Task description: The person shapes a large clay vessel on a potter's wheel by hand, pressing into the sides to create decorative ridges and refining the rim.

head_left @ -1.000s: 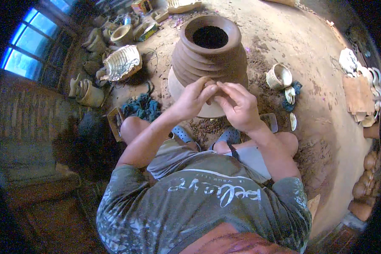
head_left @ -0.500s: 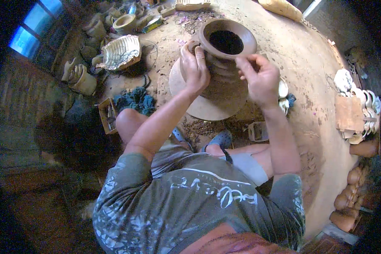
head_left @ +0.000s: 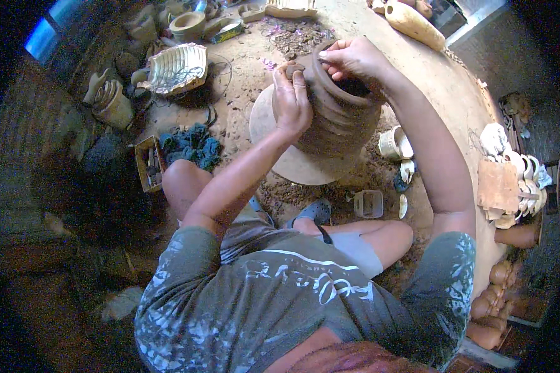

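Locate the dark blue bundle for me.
In the head view's left half, the dark blue bundle lies just beyond the left knee, to the left of the clay pot.

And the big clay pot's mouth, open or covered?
Open: the clay pot shows a dark hollow inside its rim, with no lid visible. The right hand hides part of the mouth.

The pot [head_left: 342, 124] stands on a seemingly round board [head_left: 302, 168]

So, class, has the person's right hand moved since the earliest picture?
Yes. Judged against the clay pot, the right hand has gone forward and up, from in front of the pot's near side to its mouth.
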Demonstrator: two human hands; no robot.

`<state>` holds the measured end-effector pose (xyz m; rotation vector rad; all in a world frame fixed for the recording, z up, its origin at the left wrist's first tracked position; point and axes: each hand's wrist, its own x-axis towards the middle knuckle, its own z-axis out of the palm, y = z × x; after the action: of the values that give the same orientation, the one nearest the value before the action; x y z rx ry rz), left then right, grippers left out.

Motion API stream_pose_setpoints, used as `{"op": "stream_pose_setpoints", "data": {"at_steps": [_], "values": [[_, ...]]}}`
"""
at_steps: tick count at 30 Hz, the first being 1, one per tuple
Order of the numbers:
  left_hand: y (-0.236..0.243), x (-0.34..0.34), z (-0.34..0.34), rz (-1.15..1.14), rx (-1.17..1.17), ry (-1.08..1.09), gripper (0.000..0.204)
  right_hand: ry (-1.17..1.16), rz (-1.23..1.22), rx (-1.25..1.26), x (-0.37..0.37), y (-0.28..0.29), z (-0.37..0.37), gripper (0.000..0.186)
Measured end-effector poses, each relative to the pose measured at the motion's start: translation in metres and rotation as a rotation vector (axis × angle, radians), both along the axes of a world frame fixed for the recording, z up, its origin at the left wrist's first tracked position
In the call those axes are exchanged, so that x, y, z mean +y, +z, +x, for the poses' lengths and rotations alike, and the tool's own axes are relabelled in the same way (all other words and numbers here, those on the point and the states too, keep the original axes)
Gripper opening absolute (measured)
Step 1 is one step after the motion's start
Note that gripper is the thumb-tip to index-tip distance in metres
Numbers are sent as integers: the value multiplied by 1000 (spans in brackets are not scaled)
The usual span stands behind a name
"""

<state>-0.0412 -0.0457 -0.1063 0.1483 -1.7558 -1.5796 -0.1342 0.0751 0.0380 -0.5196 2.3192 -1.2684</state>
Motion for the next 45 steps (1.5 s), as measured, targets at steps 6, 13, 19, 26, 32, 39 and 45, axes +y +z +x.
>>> {"op": "stream_pose_setpoints", "data": {"at_steps": [6,13,19,26,32,39,45], "values": [[-5,6,5,42,9,0,37,181,397,418,-14,9,-8,26],[-3,0,-4,5,-3,-26,35,318,424,602,-19,15,0,29],[-2,-11,-14,-81,-18,-33,38,419,493,567,-16,26,14,31],[8,-31,-28,-134,-8,-150,38,584,494,742,4,25,33,30],[2,-48,-45,-251,42,-5,35,620,614,670,17,47,39,28],[8,-3,12,21,3,-25,36,36,364,397,9,11,-31,36],[-7,4,2,-24,-57,5,45,253,639,897,-9,-4,-55,37]]}}
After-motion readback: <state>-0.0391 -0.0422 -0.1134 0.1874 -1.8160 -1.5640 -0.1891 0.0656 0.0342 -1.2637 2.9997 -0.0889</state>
